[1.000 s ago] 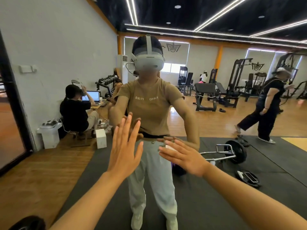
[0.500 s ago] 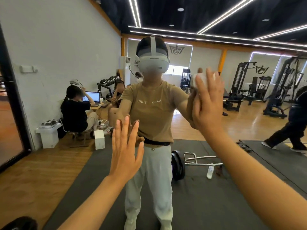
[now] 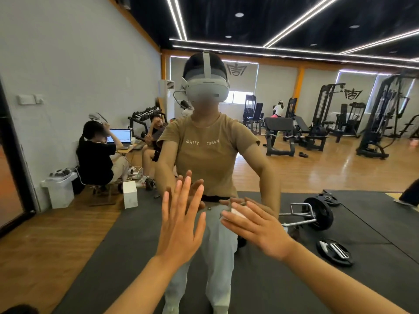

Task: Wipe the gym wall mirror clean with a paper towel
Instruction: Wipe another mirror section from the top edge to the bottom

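The wall mirror (image 3: 294, 177) fills nearly the whole view and reflects me and the gym behind me. My left hand (image 3: 181, 225) rests flat on the glass at waist height, fingers straight and spread, pointing up. To its right, my right hand (image 3: 256, 227) presses a small white paper towel (image 3: 237, 211) against the glass with straight fingers that point left. Only an edge of the towel shows beyond the fingertips; my hand hides the other part.
A dark frame (image 3: 13, 155) borders the mirror at the left. The glass reflects people sitting by a laptop (image 3: 120, 135), weight machines (image 3: 335, 123), a weight plate and bar (image 3: 317, 214) on black floor mats, and a wooden floor.
My right hand rose with the towel to the upper right of the glass, then came back down to waist height beside my left hand. My left hand has stayed in place.
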The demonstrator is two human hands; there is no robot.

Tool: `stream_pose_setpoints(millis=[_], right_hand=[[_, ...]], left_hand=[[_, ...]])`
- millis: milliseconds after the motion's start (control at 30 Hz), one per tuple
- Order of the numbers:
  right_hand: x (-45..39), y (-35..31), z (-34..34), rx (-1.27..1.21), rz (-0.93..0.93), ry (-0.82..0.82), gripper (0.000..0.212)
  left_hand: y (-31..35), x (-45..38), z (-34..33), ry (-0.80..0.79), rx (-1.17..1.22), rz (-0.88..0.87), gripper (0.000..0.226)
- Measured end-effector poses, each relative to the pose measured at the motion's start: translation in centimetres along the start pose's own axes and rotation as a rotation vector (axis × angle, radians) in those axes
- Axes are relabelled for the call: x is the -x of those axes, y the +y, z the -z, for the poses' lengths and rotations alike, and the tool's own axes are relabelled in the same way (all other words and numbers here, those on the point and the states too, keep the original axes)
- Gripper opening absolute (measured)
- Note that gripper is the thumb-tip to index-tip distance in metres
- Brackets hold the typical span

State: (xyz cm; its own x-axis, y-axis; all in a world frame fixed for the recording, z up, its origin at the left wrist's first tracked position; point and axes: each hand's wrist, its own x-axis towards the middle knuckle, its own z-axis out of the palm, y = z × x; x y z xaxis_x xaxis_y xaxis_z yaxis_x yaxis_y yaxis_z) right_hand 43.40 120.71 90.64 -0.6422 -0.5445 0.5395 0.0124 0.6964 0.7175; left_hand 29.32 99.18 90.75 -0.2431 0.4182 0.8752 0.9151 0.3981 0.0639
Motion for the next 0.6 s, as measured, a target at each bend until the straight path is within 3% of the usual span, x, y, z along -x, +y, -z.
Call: stream_pose_setpoints(millis=[67, 233, 367, 467, 600], right_hand=[[-0.2, 2.4, 1.2, 0.006, -0.06, 0.024, 0.056], [-2.8, 11.3, 5.9, -0.013, -0.416, 0.24, 0.062], [-3.7, 15.1, 8.1, -0.054, -0.611, 0.381, 0.046], [-2.2, 12.8, 6.4, -0.113, -0.632, 0.41, 0.042], [3.6, 7.4, 2.6, -0.151, -0.48, 0.297, 0.053]], left_hand=[[0.5, 0.4, -0.5, -0.007, -0.016, 0.0, 0.062], [2.3, 0.3, -1.5, -0.005, -0.042, 0.043, 0.061], [4.3, -0.3, -2.3, 0.026, -0.046, 0.039, 0.062], [5.8, -0.9, -3.0, 0.043, -0.056, 0.039, 0.063], [7.7, -0.7, -4.3, 0.033, -0.057, 0.057, 0.064]])
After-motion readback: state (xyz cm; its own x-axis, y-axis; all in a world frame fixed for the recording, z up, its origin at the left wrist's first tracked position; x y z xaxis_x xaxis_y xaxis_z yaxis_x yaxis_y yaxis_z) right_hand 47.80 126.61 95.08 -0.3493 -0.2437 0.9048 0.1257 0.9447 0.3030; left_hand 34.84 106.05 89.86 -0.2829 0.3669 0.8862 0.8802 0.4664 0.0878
